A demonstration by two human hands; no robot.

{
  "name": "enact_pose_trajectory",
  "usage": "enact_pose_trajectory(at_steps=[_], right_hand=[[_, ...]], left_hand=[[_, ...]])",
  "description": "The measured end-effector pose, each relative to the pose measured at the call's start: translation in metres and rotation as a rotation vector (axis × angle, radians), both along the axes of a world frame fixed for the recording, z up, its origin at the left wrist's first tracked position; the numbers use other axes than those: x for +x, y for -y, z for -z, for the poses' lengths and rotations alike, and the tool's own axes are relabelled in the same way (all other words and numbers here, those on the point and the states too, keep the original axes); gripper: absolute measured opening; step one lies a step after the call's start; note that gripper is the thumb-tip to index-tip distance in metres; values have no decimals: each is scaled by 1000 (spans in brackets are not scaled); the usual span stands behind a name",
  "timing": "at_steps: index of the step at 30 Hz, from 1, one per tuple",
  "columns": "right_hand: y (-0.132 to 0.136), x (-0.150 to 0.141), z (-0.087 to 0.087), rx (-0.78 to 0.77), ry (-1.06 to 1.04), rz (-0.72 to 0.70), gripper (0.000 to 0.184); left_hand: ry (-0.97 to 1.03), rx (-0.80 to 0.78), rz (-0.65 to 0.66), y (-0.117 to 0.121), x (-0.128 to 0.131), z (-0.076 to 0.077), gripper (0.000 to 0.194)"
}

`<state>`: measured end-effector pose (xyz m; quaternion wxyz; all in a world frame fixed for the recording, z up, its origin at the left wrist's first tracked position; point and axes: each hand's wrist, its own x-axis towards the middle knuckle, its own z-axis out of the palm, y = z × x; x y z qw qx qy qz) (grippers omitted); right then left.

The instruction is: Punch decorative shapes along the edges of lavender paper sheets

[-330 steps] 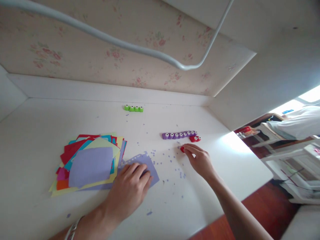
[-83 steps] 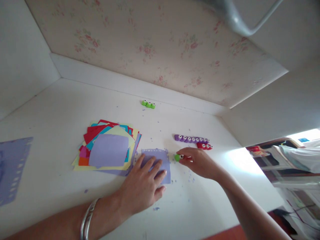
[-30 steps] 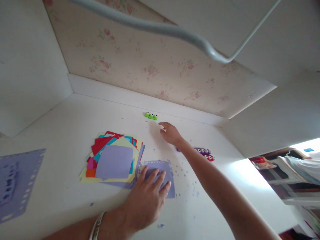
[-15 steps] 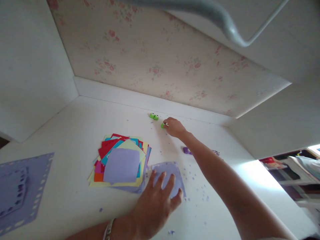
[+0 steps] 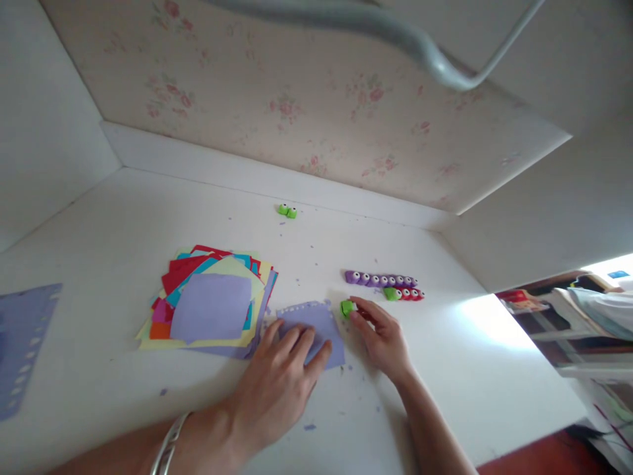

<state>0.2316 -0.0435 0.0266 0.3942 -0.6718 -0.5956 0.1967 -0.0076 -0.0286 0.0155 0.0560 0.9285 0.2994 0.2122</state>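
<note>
My right hand (image 5: pixel 383 333) pinches a small green craft punch (image 5: pixel 347 308) between thumb and fingers, just right of a purple paper square (image 5: pixel 321 326). Along that square's top edge runs a row of small punched holes. My left hand (image 5: pixel 279 379) lies on the square with fingers spread, covering its lower left part. Behind my right hand, a row of purple craft punches (image 5: pixel 380 280) with white round tops stands on the table. Another short row in front of it has a green punch (image 5: pixel 392 293) and several red ones (image 5: pixel 412 294).
Left of my hands lies a stack of coloured paper squares (image 5: pixel 211 307), purple on top. Two green punches (image 5: pixel 287 211) stand near the back wall. A larger purple sheet (image 5: pixel 24 349) with a punched border lies far left. Purple scraps (image 5: pixel 310 427) dot the white table (image 5: pixel 119 264).
My right hand has come back from near the wall to beside the purple square, bringing the green punch. The left hand stays on the paper. The view has shifted, uncovering the punch rows.
</note>
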Motion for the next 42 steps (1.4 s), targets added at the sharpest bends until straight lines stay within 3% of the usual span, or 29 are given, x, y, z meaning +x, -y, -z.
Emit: enact_pose_trajectory(at_steps=[5,10,18,42], right_hand=[[0,-2,-3,5,43,-116,24],[-2,7,-3,13,37,-96,22],[-1,11,-7,-45,-6,-139,23],[-1,13,-5,-40,30,-177,24]], left_hand=[[-54,111,28,1,-3,-6,38],[-49,204,54,0,-3,-12,47],[-47,110,42,0,-4,3,35],[55,168,97,-6,-4,2,37]])
